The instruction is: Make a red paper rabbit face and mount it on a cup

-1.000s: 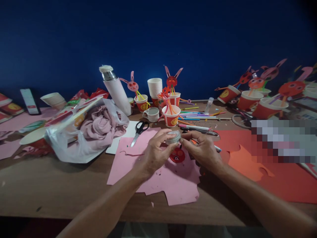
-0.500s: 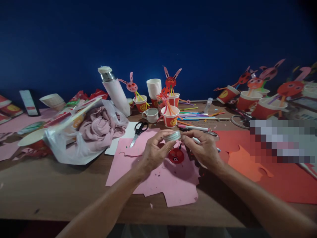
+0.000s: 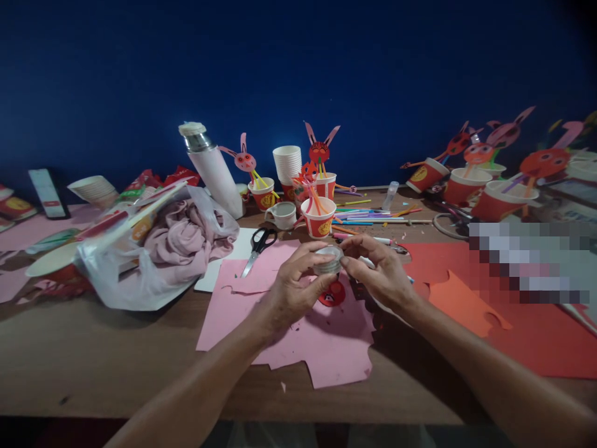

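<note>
Between finger and thumb, my left hand holds a roll of clear tape in the middle of the view. From the other side, my right hand has its thumb and forefinger pinched at the roll's right edge; whether a loose tape end lies between them is too small to tell. Below the roll, a red paper face with drawn features rests on a cut sheet of pink paper, partly covered by my left hand. Black-handled scissors lie slightly open to the left, over the pink sheet's upper edge.
Red paper cups with straws and rabbit faces stand behind my hands, beside a mug and a white flask. A plastic bag with pink cloth lies left. Red paper, orange paper and loose straws lie right.
The tape roll has tilted, showing more of its flat top, and sits slightly lower. It covers more of the red face. My right fingers have come against its edge.
</note>
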`<state>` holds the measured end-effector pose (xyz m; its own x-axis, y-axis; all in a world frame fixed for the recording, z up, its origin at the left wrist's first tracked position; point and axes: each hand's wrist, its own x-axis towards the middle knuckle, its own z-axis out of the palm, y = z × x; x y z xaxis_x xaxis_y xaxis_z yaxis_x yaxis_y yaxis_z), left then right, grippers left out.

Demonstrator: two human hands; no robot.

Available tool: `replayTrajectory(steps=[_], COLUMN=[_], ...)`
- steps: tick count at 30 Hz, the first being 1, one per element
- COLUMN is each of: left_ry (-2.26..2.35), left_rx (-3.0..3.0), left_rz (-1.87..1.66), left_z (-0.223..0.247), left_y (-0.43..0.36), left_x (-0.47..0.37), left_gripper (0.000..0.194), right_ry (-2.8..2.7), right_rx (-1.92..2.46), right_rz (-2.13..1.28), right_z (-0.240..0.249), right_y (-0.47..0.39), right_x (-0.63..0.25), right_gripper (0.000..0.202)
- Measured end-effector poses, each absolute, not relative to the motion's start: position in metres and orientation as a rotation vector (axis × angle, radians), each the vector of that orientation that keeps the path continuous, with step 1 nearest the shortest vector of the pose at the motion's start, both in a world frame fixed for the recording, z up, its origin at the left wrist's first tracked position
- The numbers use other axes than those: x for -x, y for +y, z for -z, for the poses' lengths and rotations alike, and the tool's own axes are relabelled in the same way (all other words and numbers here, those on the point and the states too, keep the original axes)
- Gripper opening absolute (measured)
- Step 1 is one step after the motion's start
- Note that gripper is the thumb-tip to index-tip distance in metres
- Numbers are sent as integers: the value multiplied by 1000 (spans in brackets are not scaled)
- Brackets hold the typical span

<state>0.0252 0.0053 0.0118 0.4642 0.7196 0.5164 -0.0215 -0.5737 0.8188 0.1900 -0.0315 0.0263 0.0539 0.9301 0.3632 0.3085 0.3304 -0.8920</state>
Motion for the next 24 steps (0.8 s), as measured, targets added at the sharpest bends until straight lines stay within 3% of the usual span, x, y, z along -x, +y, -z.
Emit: replayTrajectory(steps=[24], left_ry=[581], left_rx=[-1988], left_rz=[-1242], left_z=[-9], left_y=[6], left_x=[-26], left_gripper=[17], right_ry=[-1401], right_rx=[1236], right_rz=[-592], right_z=[-16], right_y=[-28], right_x=[-188], right_gripper=[17])
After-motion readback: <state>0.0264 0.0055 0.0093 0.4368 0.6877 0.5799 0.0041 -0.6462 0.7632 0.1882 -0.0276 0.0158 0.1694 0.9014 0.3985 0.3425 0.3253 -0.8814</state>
